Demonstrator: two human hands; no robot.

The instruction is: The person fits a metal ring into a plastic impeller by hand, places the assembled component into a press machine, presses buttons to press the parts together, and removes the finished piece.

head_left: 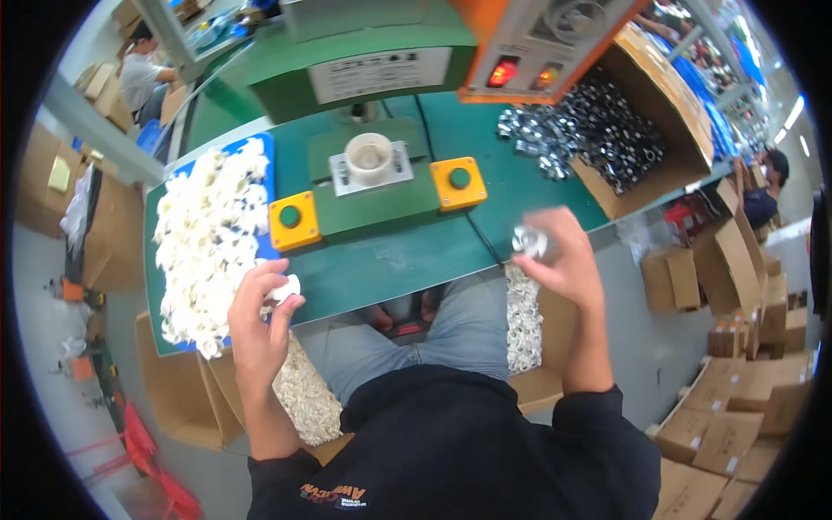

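Meanwhile, left hand (257, 316) around white piece (287, 288), right hand (569, 262) around blurred pale piece (528, 243), green press (325, 146) ahead

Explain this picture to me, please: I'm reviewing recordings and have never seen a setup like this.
There is no robot here. The single view comes from the left one of two fisheye cameras on a seated person's head, looking down, so straight edges bend.

On the green table stands a green machine with a round white holder at its middle and a yellow button box on either side. To the left, white pieces are heaped on a blue tray; to the right, shiny metal parts spill from a cardboard box.

The left hand holds a white piece. The right hand holds a pale, shiny piece, too blurred to identify.
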